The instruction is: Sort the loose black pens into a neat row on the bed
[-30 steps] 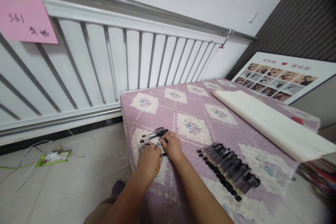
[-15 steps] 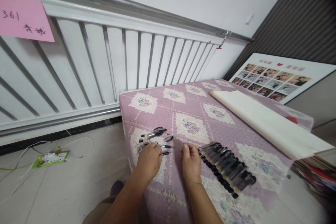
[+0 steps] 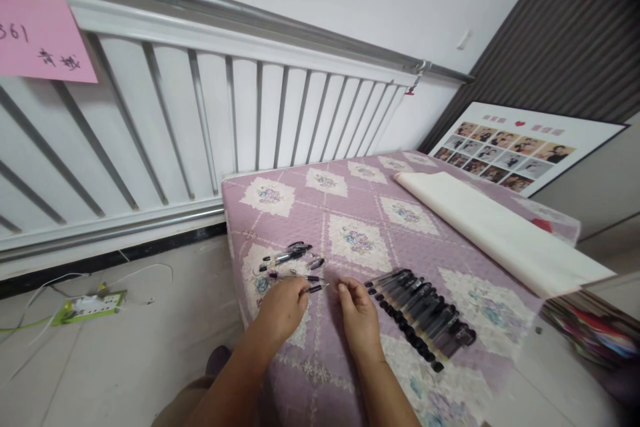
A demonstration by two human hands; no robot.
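My left hand (image 3: 284, 309) is closed around an uncapped pen (image 3: 315, 289); its black grip and thin tip stick out to the right. Just beyond it lies another pen (image 3: 311, 278), partly behind the fingers. My right hand (image 3: 361, 317) faces the pen tip, thumb and fingers pinched together; whatever they hold is too small to make out. Farther back on the cloth is a small loose group of pens (image 3: 290, 254), with a short dark piece (image 3: 316, 262) beside it. To the right of my right hand, several black pens (image 3: 425, 303) lie side by side in a slanting row.
A purple flowered cloth (image 3: 345, 197) covers the surface. On its right side rests a long cream folded sheet (image 3: 490, 230). A white radiator (image 3: 245, 113) runs along the wall. On the floor at left are a power strip (image 3: 95, 305) and cables.
My right hand has come nearer to the left, its fingertips now close to the pen tip. More of the pen's tip shows. The whole view has shifted slightly.
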